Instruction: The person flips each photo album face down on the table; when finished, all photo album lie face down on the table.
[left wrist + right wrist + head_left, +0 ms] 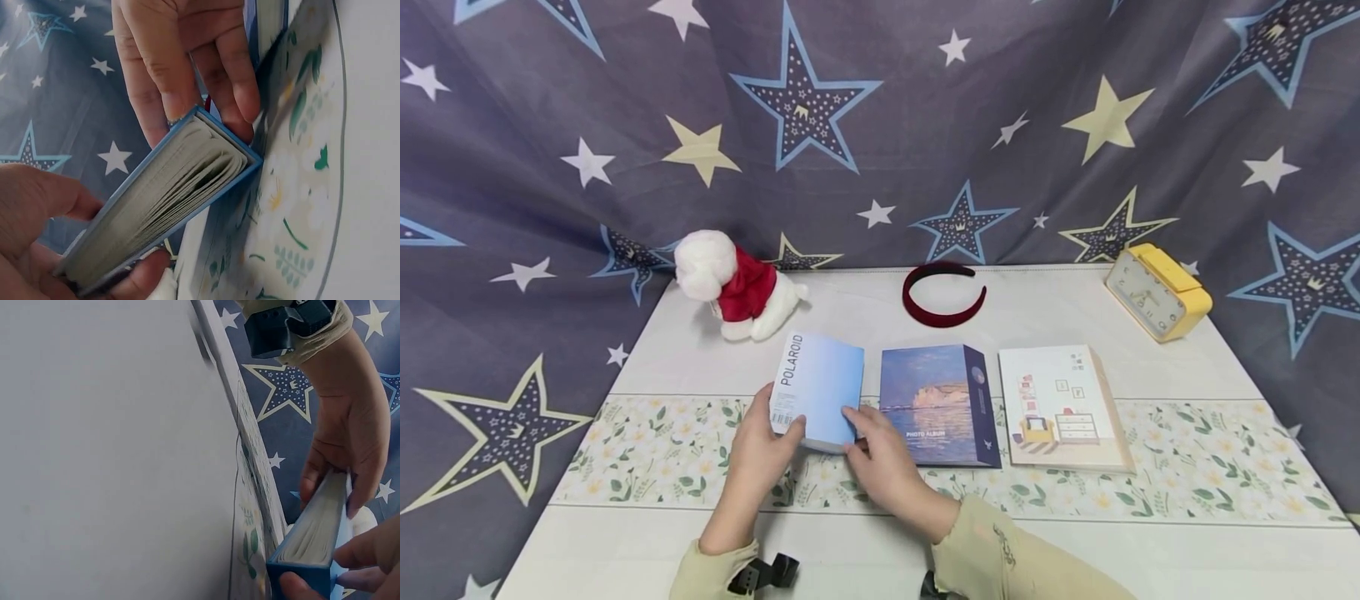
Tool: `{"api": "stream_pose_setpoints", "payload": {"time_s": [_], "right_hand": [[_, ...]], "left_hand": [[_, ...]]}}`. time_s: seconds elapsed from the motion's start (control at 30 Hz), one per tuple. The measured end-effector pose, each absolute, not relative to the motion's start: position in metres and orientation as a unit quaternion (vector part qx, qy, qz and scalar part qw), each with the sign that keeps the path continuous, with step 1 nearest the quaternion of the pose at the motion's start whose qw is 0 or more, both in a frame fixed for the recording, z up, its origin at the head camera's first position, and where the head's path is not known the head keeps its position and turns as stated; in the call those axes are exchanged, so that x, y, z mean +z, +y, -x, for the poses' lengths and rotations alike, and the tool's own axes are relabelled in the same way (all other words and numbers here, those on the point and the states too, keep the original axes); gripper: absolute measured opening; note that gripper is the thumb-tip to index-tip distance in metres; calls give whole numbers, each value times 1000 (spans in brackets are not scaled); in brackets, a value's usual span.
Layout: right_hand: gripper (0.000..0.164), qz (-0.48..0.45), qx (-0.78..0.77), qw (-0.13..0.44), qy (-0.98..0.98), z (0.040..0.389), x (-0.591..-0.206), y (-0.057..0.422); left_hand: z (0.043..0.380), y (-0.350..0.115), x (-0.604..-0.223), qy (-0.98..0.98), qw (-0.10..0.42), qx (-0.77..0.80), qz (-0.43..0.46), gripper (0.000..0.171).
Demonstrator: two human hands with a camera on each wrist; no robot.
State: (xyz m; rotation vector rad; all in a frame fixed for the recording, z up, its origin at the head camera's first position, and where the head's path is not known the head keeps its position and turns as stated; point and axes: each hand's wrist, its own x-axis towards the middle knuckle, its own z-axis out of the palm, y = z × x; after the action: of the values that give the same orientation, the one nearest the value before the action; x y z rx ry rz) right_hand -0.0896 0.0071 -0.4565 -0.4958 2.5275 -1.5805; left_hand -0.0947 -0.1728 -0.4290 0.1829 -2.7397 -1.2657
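A light-blue photo album [826,379] marked POLAROID is held between both hands, its front cover facing up and its near end raised off the table. My left hand [758,454] grips its left side, thumb on the cover. At the near right corner, my right hand [886,462] pinches the album. The left wrist view shows the page edges [156,194] between the covers, slightly fanned. To the right lie a dark-blue photo album [925,400] with a seaside cliff picture and a white album [1052,400] with a drawn room.
A white plush dog [703,262] in a red coat sits at the back left. Behind the albums lies a dark-red headband [943,318]; a yellow alarm clock [1157,292] stands at the back right. A starry curtain [865,100] hangs along the table's [640,542] far edge.
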Motion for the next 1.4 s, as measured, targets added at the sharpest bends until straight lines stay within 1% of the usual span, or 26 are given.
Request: {"api": "stream_pose_setpoints", "payload": {"time_s": [0.13,0.37,0.63,0.9,1.0,1.2,1.4], "right_hand": [[47,168,-507,56,844,90,-455,7],[46,169,-490,44,854,91,-455,6],[45,179,-474,30,862,91,-456,5],[44,188,-460,30,867,91,-457,6],[44,186,-457,27,869,91,-458,5],[42,187,-457,25,869,90,-458,5],[38,195,-478,46,855,87,-456,8]], "left_hand": [[94,-174,-431,-921,43,-383,-53,71],[95,-175,-434,-931,30,-360,-55,73],[95,-180,-439,-942,21,-329,-65,70],[97,-182,-443,-948,-2,-310,-77,65],[97,-183,-444,-948,-12,-308,-75,67],[99,-186,-445,-953,-26,-294,-66,78],[97,-189,-445,-956,-30,-287,-58,82]]}}
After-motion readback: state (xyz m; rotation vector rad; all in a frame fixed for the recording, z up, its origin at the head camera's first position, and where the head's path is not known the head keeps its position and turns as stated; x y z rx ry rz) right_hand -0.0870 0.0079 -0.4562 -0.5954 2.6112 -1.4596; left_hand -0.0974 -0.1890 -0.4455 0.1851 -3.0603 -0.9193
